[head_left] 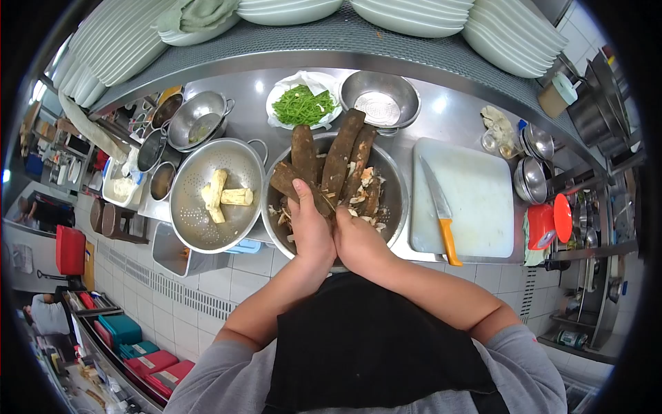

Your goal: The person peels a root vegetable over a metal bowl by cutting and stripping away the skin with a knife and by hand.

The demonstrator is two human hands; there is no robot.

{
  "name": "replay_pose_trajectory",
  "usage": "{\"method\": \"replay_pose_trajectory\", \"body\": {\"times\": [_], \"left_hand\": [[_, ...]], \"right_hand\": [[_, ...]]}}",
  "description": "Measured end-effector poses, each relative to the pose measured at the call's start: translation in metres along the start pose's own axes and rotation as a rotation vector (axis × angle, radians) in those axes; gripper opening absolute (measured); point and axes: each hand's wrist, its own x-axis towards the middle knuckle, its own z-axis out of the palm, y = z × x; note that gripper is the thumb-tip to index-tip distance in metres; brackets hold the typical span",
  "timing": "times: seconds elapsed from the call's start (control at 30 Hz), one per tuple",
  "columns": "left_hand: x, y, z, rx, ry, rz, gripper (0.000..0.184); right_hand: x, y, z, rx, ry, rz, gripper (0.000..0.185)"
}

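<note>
My left hand (310,231) is closed around a thick brown-skinned cassava root (284,179), tilted over a steel bowl (400,196). Against it, my right hand (360,241) is closed at the root's near end; what its fingers grip is hidden. Several more unpeeled roots (343,148) lean in the bowl, their far ends over its rim. Peel scraps (369,193) lie among them. To the left, a perforated steel colander (185,207) holds peeled, pale yellow pieces (217,193).
A white cutting board (476,186) with an orange-handled knife (441,207) lies on the right. Behind the bowl are a plate of green vegetables (303,105) and another steel bowl (379,103). A shelf (331,45) with stacked plates overhangs the counter. A bin (176,252) stands below left.
</note>
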Motion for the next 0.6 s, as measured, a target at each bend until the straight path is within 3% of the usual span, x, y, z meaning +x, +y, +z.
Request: {"method": "replay_pose_trajectory", "body": {"times": [0.1, 0.27, 0.6], "left_hand": [[-0.001, -0.001, 0.002, 0.124, 0.007, 0.069, 0.06], [0.014, -0.009, -0.036, -0.153, -0.072, -0.018, 0.052], [-0.009, -0.008, -0.014, -0.034, -0.127, 0.014, 0.052]], "right_hand": [[0.002, 0.003, 0.003, -0.041, 0.035, -0.027, 0.021], [0.002, 0.006, -0.016, -0.172, -0.015, -0.151, 0.025], [-0.004, -0.017, -0.035, -0.166, 0.03, -0.098, 0.029]]}}
